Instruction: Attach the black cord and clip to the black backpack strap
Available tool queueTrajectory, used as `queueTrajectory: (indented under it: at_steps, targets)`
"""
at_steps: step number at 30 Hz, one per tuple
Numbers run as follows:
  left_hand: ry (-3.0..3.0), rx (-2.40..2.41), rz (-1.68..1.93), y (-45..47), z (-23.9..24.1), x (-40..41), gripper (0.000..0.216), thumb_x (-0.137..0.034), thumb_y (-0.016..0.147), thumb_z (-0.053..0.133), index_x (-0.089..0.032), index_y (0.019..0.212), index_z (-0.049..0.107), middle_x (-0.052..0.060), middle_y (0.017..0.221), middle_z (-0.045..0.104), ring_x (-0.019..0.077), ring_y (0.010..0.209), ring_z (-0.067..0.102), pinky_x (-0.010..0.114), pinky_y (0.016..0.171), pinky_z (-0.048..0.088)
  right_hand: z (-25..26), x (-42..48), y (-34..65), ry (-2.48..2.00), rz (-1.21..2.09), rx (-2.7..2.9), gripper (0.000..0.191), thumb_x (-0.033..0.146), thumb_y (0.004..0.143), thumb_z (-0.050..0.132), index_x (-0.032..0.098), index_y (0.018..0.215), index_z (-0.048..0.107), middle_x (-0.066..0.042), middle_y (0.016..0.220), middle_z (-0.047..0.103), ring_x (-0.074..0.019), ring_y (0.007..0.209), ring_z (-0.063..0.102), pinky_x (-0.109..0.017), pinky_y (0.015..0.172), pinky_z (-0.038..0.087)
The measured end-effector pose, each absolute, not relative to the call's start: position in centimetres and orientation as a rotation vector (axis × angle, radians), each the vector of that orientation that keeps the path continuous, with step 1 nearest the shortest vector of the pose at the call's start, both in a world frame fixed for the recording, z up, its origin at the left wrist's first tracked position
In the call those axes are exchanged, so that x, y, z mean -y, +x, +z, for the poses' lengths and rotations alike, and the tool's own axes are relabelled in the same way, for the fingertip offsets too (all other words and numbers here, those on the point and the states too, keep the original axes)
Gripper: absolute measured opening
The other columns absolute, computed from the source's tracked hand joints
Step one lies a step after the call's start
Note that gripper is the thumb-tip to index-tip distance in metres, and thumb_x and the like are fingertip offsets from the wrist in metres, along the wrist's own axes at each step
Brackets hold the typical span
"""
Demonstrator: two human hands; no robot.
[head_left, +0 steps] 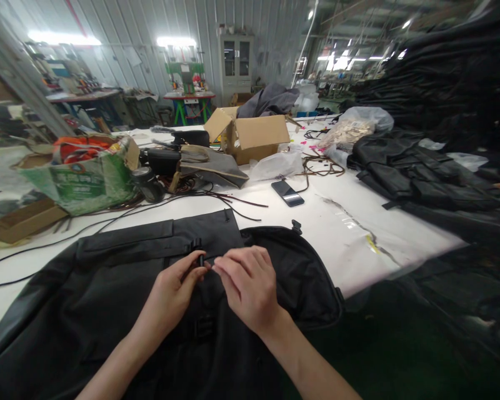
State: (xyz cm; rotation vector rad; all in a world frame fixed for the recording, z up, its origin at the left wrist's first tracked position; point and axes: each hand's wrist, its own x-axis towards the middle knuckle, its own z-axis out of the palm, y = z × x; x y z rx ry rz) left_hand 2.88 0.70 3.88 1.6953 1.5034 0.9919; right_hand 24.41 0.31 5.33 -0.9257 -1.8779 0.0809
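White workshop surface (pixel 358 233), strewn with cord and cartons: a black bag (pixel 108 289) lies flat at its near edge. Left hand (pixel 173 294) and right hand (pixel 244 286) meet over it, each grip pinching a small black strap fitting (pixel 204 261). The strap appears only partly threaded. Fingers hide the fitting's shape.

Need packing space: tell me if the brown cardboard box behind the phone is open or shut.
Open. The cardboard box has its left flap raised and angled outward; its contents are not visible from this angle.
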Motion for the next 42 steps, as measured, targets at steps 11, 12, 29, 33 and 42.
queueTrajectory:
  at_steps: [11,12,29,33,42]
  targets:
    - [1.595,-1.481,1.027,2.2,4.6,-0.8,0.049,-0.051,0.094,0.073,-0.019,0.130,0.083,0.010,0.120,0.087,0.0301,0.102,0.084,0.037,0.091,0.068,3.8,0.7,20.0,-1.260,0.225,2.538,0.018,0.028,0.110,0.069,0.018,0.120,0.080,-0.009,0.124,0.079,-0.0278,0.106,0.070,-0.045,0.089,0.050]
    - [1.600,-1.478,1.030,2.2,4.7,-0.7,0.049,-0.051,0.094,0.073,-0.019,0.130,0.083,0.010,0.120,0.087,0.0307,0.104,0.084,0.038,0.092,0.068,3.6,0.6,20.1,-1.223,0.223,2.556,0.014,0.024,0.109,0.069,0.019,0.116,0.081,-0.008,0.123,0.078,-0.0269,0.107,0.069,-0.044,0.090,0.049]
    - [1.620,-1.519,1.024,0.8,5.5,-0.9,0.053,-0.053,0.094,0.070,-0.018,0.133,0.081,0.005,0.095,0.086,0.0226,0.081,0.077,0.031,0.080,0.061,3.5,-0.9,20.4,-0.905,0.364,2.625,0.011,0.037,0.108,0.077,0.028,0.107,0.083,-0.002,0.121,0.078,-0.0229,0.114,0.067,-0.040,0.092,0.047]
    - [1.601,-1.548,1.055,0.6,5.6,-0.6,0.053,-0.053,0.093,0.072,-0.017,0.131,0.082,0.002,0.080,0.080,0.0202,0.075,0.072,0.030,0.078,0.057,4.2,-0.2,21.8,-0.982,0.401,2.539,0.010,0.012,0.104,0.071,0.017,0.104,0.079,-0.010,0.125,0.077,-0.0242,0.108,0.072,-0.037,0.093,0.056]
    - [1.470,-1.418,1.082,1.8,4.1,-0.2,0.054,-0.054,0.094,0.076,-0.020,0.135,0.080,0.009,0.111,0.088,0.0197,0.079,0.072,0.031,0.082,0.062,6.4,1.6,25.9,-0.873,0.820,2.064,0.049,0.001,0.105,0.054,0.025,0.142,0.075,-0.007,0.125,0.077,-0.0197,0.108,0.077,-0.030,0.097,0.063]
